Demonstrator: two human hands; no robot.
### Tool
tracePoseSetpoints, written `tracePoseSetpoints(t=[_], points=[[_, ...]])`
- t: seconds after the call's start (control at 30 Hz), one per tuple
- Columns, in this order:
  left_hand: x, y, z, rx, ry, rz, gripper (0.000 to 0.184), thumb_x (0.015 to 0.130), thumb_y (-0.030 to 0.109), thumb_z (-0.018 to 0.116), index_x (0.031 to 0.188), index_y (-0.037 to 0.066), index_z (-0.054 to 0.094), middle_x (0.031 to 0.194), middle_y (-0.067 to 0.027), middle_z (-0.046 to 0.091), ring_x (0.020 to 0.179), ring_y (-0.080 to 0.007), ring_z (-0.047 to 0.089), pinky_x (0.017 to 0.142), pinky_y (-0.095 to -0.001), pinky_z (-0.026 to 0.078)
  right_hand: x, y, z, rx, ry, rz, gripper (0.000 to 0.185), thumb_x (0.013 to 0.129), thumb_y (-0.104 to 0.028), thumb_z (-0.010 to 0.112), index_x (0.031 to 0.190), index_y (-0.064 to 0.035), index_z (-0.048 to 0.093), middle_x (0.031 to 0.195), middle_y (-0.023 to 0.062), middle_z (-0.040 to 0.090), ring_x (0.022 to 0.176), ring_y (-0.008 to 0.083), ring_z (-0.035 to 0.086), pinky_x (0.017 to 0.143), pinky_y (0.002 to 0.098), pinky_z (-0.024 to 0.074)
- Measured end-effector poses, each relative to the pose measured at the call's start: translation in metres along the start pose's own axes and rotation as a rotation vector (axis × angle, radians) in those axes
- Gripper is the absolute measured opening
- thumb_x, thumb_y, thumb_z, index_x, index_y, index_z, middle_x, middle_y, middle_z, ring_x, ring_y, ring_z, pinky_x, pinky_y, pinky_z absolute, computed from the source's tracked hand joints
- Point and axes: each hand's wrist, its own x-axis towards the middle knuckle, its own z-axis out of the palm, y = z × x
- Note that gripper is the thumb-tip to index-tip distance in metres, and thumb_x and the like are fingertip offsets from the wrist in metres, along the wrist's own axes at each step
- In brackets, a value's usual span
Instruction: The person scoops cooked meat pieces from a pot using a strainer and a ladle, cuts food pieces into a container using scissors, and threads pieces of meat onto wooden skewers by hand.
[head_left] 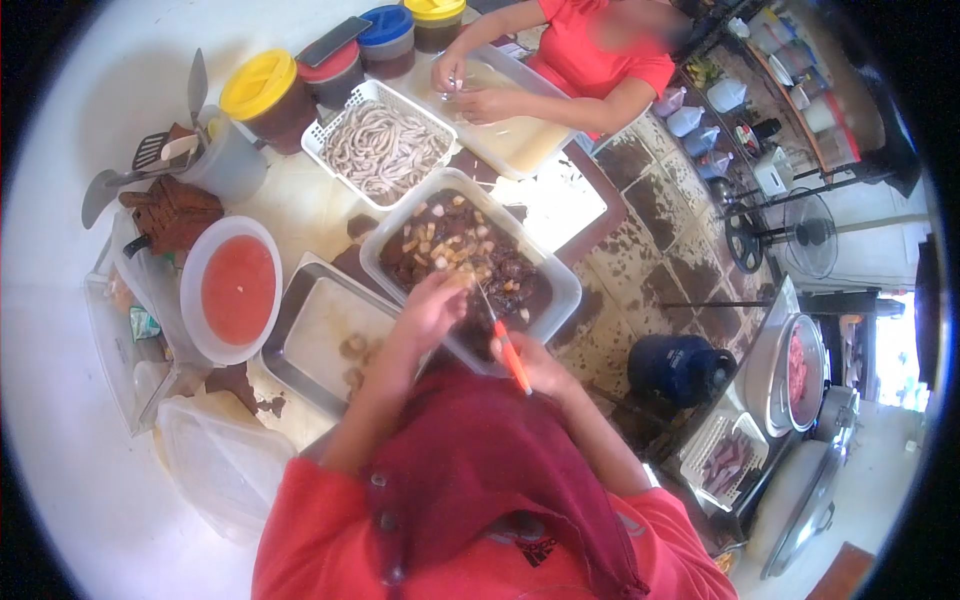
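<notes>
In front of me stands a clear plastic tub point(565, 290) with dark, wet pieces and many pale yellowish chunks point(440, 240) in it. My left hand point(432, 305) is over the tub's near side, its fingers pinched together near the blade; what they hold is too small to make out. My right hand point(535, 368) grips a knife with an orange handle point(512, 355), its thin blade angled up towards my left fingertips. To the left of the tub sits a metal tray point(318, 330) with a few brownish pieces in it.
A white basket of pale, tube-like strips point(385, 150) stands behind the tub. Across the table another person's hands point(475, 100) work over a tub of cloudy liquid point(535, 140). A bowl of reddish liquid point(238, 290) is at left. A blue gas cylinder point(675, 368) stands at right.
</notes>
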Motion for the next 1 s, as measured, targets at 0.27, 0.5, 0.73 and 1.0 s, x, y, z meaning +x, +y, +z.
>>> tracePoseSetpoints(t=[0.27, 0.5, 0.73, 1.0], points=[[-0.008, 0.005, 0.022, 0.353, 0.357, 0.027, 0.020, 0.085, 0.022, 0.060, 0.093, 0.003, 0.058, 0.076, -0.0031, 0.058, 0.060, -0.0117, 0.056, 0.052, -0.0225, 0.047, 0.009, 0.026, 0.003, -0.021, -0.031, -0.028, 0.053, 0.084, -0.051, 0.053, 0.088, 0.0015, 0.053, 0.072, 0.0071, 0.053, 0.070, 0.0155, 0.049, 0.064, 0.0324, 0.0425], [-0.017, 0.018, 0.019, 0.764, 0.132, 0.260, 0.018, 0.084, 0.017, 0.059, 0.092, 0.001, 0.057, 0.069, -0.0006, 0.054, 0.053, -0.0072, 0.051, 0.044, -0.0201, 0.042, -0.001, 0.007, -0.001, -0.010, -0.039, 0.002, 0.051, 0.084, -0.050, 0.053, 0.083, 0.0000, 0.055, 0.068, 0.0037, 0.051, 0.066, 0.0130, 0.047, 0.062, 0.0301, 0.0408], [-0.013, 0.034, 0.014, 0.649, 0.215, 0.050, 0.018, 0.081, 0.016, 0.060, 0.092, 0.002, 0.058, 0.068, -0.0030, 0.054, 0.054, -0.0100, 0.053, 0.048, -0.0244, 0.049, -0.001, 0.007, 0.001, 0.049, -0.138, 0.009, 0.051, 0.086, -0.049, 0.051, 0.072, -0.0001, 0.053, 0.063, -0.0005, 0.046, 0.065, 0.0102, 0.042, 0.059, 0.0299, 0.0381], [-0.013, 0.048, 0.023, 0.583, 0.129, -0.068, 0.017, 0.082, 0.021, 0.061, 0.086, 0.006, 0.058, 0.068, -0.0011, 0.054, 0.058, -0.0096, 0.056, 0.047, -0.0238, 0.049, -0.005, -0.006, -0.004, 0.037, -0.136, 0.042, 0.051, 0.086, -0.049, 0.051, 0.080, 0.0012, 0.055, 0.069, 0.0026, 0.050, 0.069, 0.0117, 0.045, 0.062, 0.0317, 0.0395]])
